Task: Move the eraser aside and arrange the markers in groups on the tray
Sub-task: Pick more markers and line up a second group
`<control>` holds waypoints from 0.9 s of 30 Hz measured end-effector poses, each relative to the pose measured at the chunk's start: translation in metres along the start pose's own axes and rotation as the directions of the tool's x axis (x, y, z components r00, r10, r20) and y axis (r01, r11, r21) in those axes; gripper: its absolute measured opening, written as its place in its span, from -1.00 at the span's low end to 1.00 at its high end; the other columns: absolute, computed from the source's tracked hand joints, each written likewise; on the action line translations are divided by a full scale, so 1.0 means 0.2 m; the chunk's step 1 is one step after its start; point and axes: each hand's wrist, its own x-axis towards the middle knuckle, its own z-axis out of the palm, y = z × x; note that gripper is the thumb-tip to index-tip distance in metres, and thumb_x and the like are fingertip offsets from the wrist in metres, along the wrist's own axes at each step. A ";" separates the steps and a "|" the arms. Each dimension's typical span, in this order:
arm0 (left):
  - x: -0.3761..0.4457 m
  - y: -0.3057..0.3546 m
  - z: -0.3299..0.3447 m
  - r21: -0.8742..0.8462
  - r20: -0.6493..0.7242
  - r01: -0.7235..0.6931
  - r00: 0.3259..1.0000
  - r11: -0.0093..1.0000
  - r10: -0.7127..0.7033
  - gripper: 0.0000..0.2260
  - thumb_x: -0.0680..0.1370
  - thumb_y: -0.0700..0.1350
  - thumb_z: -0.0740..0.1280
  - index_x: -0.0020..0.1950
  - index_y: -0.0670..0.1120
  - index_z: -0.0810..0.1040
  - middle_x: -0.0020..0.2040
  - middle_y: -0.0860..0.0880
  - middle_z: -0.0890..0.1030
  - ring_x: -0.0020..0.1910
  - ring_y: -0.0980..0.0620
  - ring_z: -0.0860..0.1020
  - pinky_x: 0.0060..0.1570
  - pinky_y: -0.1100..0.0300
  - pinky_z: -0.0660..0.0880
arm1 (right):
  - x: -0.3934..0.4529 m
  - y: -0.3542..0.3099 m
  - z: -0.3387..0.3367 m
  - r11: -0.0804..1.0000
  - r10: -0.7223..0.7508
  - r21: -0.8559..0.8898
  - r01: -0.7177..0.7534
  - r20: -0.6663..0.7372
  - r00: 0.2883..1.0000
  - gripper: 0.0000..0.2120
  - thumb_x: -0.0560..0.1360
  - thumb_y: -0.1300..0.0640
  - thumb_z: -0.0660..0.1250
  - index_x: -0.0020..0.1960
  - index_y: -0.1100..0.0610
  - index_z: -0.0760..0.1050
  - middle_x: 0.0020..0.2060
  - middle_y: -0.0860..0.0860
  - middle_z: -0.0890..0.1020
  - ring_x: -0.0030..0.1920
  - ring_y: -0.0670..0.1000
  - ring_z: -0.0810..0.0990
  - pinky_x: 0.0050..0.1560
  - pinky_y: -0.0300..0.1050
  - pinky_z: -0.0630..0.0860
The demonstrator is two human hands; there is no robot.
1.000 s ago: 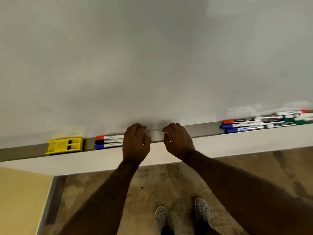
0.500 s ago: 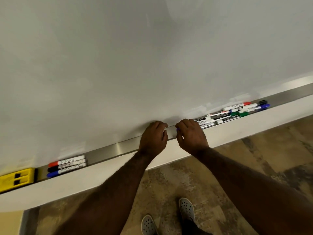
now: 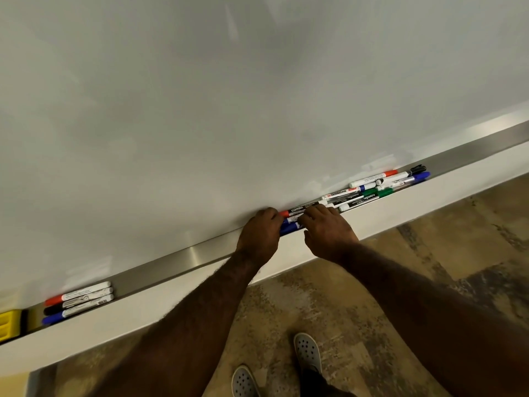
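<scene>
A metal tray (image 3: 177, 262) runs along the foot of the whiteboard. The yellow eraser (image 3: 8, 325) sits at its far left, cut by the frame edge. Beside it lie three markers in a neat group (image 3: 78, 300): red, black and blue caps. Further right a loose pile of markers (image 3: 378, 187) spreads along the tray. At the pile's left end my left hand (image 3: 262, 233) curls against the cap ends of a red-capped marker (image 3: 294, 210) and a blue one (image 3: 289, 228). My right hand (image 3: 329, 230) lies over their barrels, fingers pressed on them. A marker between the two is mostly hidden.
The whiteboard (image 3: 229, 96) fills the upper view. A white ledge (image 3: 143, 313) fronts the tray. Below is a mottled brown floor (image 3: 372, 282) with my two shoes (image 3: 307, 351) close to the wall. A stretch of bare tray separates the neat group from my hands.
Both hands slid right along the tray and reached the left end of the pile, closing on markers there. The eraser and the neat group have shifted to the left of the view.
</scene>
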 end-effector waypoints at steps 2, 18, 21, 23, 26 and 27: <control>0.00 0.00 0.01 0.026 -0.007 0.020 1.000 0.999 -0.019 -0.78 0.55 -0.21 0.24 0.18 -0.14 0.52 0.06 -0.14 0.55 0.00 -0.15 0.51 -0.07 -0.01 0.51 | 0.01 0.00 0.00 1.000 -0.022 0.001 0.022 0.007 1.000 -0.73 0.28 0.20 0.42 -0.02 0.13 0.54 -0.08 0.10 0.59 -0.05 0.15 0.54 -0.09 0.03 0.49; -0.10 -0.06 -0.01 0.143 0.016 0.206 0.977 0.968 -0.211 -0.71 0.58 -0.07 0.24 0.28 -0.09 0.46 0.16 -0.10 0.54 0.15 -0.12 0.48 0.07 0.00 0.47 | 0.10 0.05 -0.01 0.987 -0.159 0.024 0.158 0.110 0.981 -0.76 0.50 0.15 0.32 0.16 0.11 0.47 0.09 0.08 0.49 0.09 0.12 0.43 0.08 0.03 0.39; -0.12 -0.08 -0.01 0.085 0.001 0.201 0.979 0.976 -0.202 -0.73 0.58 -0.10 0.25 0.27 -0.09 0.45 0.16 -0.10 0.56 0.14 -0.12 0.49 0.09 0.03 0.45 | 0.10 0.06 -0.01 0.983 -0.178 0.073 0.171 0.102 0.979 -0.79 0.51 0.15 0.33 0.13 0.12 0.46 0.06 0.08 0.50 0.06 0.11 0.44 0.05 0.01 0.36; -0.13 -0.10 -0.01 -0.012 -0.010 0.179 0.984 0.984 -0.179 -0.72 0.56 -0.13 0.27 0.27 -0.10 0.45 0.17 -0.12 0.54 0.15 -0.12 0.48 0.12 0.02 0.45 | 0.09 0.06 -0.02 0.975 -0.193 0.125 0.183 0.072 0.979 -0.82 0.52 0.17 0.31 0.11 0.12 0.45 0.02 0.08 0.54 0.03 0.12 0.46 0.04 0.01 0.36; -0.16 -0.13 -0.01 -0.172 -0.040 0.152 0.986 0.973 -0.161 -0.69 0.53 -0.17 0.31 0.28 -0.11 0.47 0.16 -0.12 0.49 0.11 -0.09 0.50 0.10 0.13 0.48 | 0.08 0.05 -0.02 0.970 -0.186 0.165 0.181 0.015 0.982 -0.78 0.52 0.23 0.30 0.15 0.13 0.44 0.03 0.09 0.55 0.02 0.11 0.48 0.04 0.02 0.40; -0.18 -0.14 -0.02 -0.203 -0.051 0.149 0.985 0.968 -0.163 -0.71 0.53 -0.17 0.31 0.26 -0.12 0.49 0.14 -0.12 0.48 0.06 -0.06 0.50 0.05 0.20 0.44 | 0.08 0.04 -0.02 0.972 -0.176 0.160 0.173 0.004 0.984 -0.74 0.50 0.26 0.30 0.17 0.13 0.44 0.05 0.10 0.54 0.02 0.11 0.47 0.03 0.03 0.42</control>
